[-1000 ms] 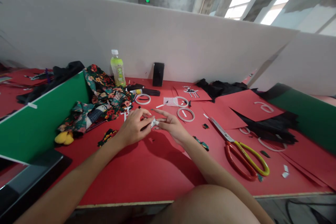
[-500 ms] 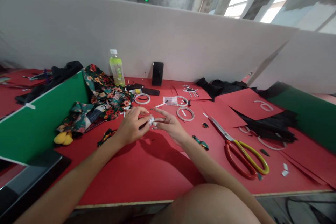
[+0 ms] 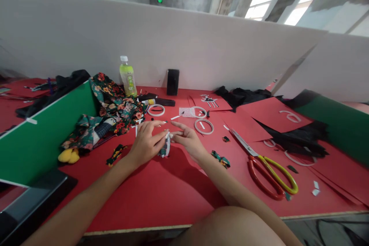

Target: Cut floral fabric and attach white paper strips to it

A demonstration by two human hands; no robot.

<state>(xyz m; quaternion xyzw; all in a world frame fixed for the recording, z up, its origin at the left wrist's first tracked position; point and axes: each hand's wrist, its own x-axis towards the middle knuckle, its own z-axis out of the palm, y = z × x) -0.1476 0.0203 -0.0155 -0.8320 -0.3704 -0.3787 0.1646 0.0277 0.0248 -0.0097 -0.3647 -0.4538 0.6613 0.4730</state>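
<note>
Between my fingertips hangs a small floral fabric scrap edged with white tape. My left hand pinches it at the top, its other fingers bent. My right hand presses thumb and a finger together at the scrap's upper right corner, with the index finger stretched out above. Another floral scrap lies left of my left wrist. A gathered green floral piece rests beside my right forearm. Beyond my hands are white tape rolls and a sheet of small white dots.
Large scissors with red and yellow handles lie at right, partly open. Floral cloth is heaped at left near a green-capped-label bottle. A phone leans on the partition. Red sheets and black cloth lie at right.
The fabric scrap now hangs below my fingertips, showing its floral face and white edge; earlier only a small pale bit showed. My hands stay nearly in place.
</note>
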